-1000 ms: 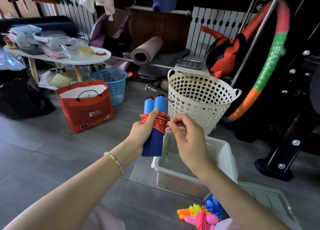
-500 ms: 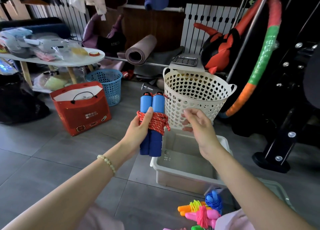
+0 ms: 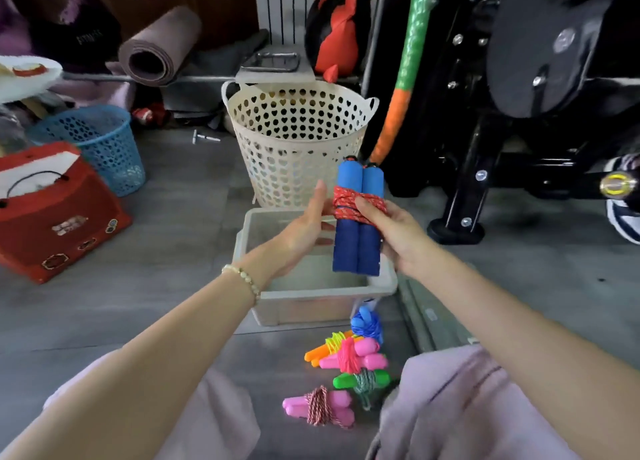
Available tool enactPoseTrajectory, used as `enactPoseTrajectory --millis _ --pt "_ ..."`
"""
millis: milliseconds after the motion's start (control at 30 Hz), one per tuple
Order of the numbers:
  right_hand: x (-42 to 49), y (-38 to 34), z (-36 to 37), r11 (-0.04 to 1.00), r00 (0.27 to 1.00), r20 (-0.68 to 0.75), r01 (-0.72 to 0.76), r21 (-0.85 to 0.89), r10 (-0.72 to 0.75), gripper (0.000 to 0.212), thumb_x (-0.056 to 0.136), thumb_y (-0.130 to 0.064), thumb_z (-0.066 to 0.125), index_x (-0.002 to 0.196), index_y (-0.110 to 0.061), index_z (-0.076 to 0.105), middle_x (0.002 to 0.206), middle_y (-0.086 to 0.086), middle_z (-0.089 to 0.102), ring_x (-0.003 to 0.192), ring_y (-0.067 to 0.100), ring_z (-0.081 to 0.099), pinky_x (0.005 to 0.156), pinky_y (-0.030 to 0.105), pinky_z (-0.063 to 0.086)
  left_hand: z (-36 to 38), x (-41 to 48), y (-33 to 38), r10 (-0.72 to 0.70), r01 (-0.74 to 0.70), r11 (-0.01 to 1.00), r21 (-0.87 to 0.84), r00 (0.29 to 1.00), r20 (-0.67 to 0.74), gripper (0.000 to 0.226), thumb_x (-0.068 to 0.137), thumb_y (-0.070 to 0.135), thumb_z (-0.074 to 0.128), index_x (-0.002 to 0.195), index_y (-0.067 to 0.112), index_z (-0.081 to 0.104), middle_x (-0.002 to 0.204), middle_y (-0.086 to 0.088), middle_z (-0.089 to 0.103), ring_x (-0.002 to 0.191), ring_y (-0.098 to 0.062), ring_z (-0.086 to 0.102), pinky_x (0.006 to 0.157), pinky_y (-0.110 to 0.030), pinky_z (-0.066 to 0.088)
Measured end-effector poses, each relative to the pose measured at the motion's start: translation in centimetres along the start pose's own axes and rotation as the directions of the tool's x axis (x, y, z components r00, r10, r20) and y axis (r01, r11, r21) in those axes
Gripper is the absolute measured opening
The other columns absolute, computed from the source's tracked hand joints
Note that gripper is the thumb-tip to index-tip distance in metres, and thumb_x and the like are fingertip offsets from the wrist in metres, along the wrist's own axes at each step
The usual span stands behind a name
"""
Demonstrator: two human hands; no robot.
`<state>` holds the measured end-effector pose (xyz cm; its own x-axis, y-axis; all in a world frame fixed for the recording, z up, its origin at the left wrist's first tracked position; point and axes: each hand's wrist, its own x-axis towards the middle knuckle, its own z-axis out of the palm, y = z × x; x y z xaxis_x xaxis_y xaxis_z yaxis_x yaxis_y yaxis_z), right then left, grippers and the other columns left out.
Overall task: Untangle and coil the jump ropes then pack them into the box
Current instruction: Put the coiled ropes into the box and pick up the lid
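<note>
A jump rope with two blue foam handles (image 3: 357, 248) stands upright above the white plastic box (image 3: 320, 298), its red cord wound tight round the handles. My right hand (image 3: 394, 237) grips the bundle from the right, thumb across the red cord. My left hand (image 3: 304, 227) is beside the bundle on its left, fingers straight, fingertips at the cord. On the floor in front of the box lie several coiled ropes: a blue one (image 3: 367, 324), an orange one (image 3: 329, 347), a pink one (image 3: 353, 355), a green one (image 3: 363, 381) and another pink one (image 3: 320, 406).
A cream perforated basket (image 3: 298, 140) stands behind the box. A blue basket (image 3: 97, 147) and a red gift box (image 3: 52, 213) are at the left. Black gym equipment (image 3: 502, 130) and a coloured hoop (image 3: 405, 78) stand at the right. The box lid (image 3: 433, 317) lies right of the box.
The bundle passed from my left hand to my right hand and moved right, over the box. My left hand let go and opened. The camera tilted down.
</note>
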<state>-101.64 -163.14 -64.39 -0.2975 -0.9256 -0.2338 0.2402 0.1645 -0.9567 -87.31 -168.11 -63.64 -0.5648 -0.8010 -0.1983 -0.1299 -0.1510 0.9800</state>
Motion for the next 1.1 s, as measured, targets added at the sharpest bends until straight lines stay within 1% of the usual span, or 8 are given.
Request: enactPoseTrajectory --millis 100,267,400,533,600,733,933,1100 --pt "-0.2 1.2 -5.7 0.99 0.991 -0.132 0.012 -0.142 -0.031 0.031 0.08 -0.028 0.072 0.105 -0.019 0.057 0.091 -0.006 0.067 0.076 0.008 0.063 0.062 0.024 0.049 1.8 1.7 -3.1 0.005 -0.011 0.949 0.316 1.0 0.02 0.042 0.098 0.05 0.032 0.123 0.021 0.048 0.124 -0.001 0.053 0.102 -0.013 0.051 0.1 -0.033 0.041" --pt "-1.4 4.3 -15.4 0.96 0.96 -0.281 -0.073 -0.27 -0.006 0.033 0.078 -0.028 0.074 0.102 -0.019 0.054 0.095 -0.003 0.066 0.081 0.012 0.062 0.069 0.028 0.048 3.5 2.9 -12.0 -0.231 -0.031 0.605 0.796 0.949 0.213 0.05 0.09 0.047 0.057 0.128 0.016 0.05 0.122 0.001 0.055 0.105 -0.018 0.055 0.095 -0.025 0.041" --pt "-2.8 9.0 -20.9 0.925 0.94 -0.321 -0.221 -0.309 0.118 0.041 0.073 -0.035 0.077 0.105 -0.017 0.057 0.103 0.003 0.069 0.091 0.02 0.066 0.083 0.04 0.051 6.1 4.0 -16.8 -0.305 -0.039 0.662 0.748 0.898 0.316 0.013 0.093 0.028 0.06 0.082 0.023 0.053 0.089 0.005 0.054 0.083 -0.008 0.049 0.084 -0.019 0.041" --pt "-3.2 13.1 -22.1 0.88 0.919 -0.34 -0.321 -0.35 0.199 0.044 0.073 -0.033 0.079 0.107 -0.014 0.057 0.099 0.001 0.067 0.087 0.017 0.063 0.071 0.03 0.049 7.7 4.8 -19.1 -0.41 0.15 0.703 0.695 0.884 0.224 0.066 0.083 0.048 0.065 0.123 -0.003 0.053 0.122 -0.023 0.056 0.105 -0.02 0.051 0.094 -0.033 0.038" --pt "-3.0 15.1 -21.9 0.891 0.905 -0.373 -0.33 -0.313 0.204 0.042 0.073 -0.03 0.08 0.104 -0.013 0.057 0.092 -0.002 0.066 0.081 0.013 0.063 0.064 0.024 0.046 7.5 4.8 -21.0 -0.437 0.166 0.583 0.795 0.89 0.134 0.074 0.086 0.046 0.063 0.142 0.006 0.037 0.143 -0.018 0.043 0.127 -0.028 0.044 0.106 -0.036 0.032" --pt "-3.1 17.9 -21.4 0.848 0.906 -0.345 -0.374 -0.376 0.246 0.045 0.07 -0.03 0.082 0.104 -0.013 0.058 0.094 -0.001 0.067 0.085 0.014 0.063 0.075 0.027 0.051 8.1 4.8 -25.5 -0.473 0.282 0.654 0.701 0.876 0.089 0.097 0.076 0.039 0.077 0.145 0.002 0.02 0.128 -0.004 0.043 0.117 -0.019 0.044 0.103 -0.033 0.035" --pt "-2.5 19.2 -22.0 0.864 0.888 -0.358 -0.401 -0.303 0.287 0.047 0.072 -0.033 0.079 0.109 -0.013 0.058 0.101 0.003 0.068 0.089 0.017 0.064 0.07 0.028 0.048 8.5 4.8 -30.6 -0.372 0.169 0.51 0.844 0.928 0.038 0.091 0.064 0.04 0.082 0.139 0.02 0.034 0.117 -0.006 0.059 0.111 -0.029 0.056 0.089 -0.037 0.046" --pt "-2.2 18.9 -21.6 0.86 0.889 -0.353 -0.405 -0.312 0.291 0.045 0.066 -0.043 0.081 0.1 -0.023 0.059 0.098 -0.003 0.068 0.087 0.013 0.065 0.072 0.03 0.05 7.9 5.3 -29.8 -0.359 0.198 0.56 0.805 0.933 0.02 0.053 0.068 0.042 0.08 0.11 0.018 0.059 0.097 -0.001 0.066 0.089 -0.023 0.063 0.076 -0.03 0.048"
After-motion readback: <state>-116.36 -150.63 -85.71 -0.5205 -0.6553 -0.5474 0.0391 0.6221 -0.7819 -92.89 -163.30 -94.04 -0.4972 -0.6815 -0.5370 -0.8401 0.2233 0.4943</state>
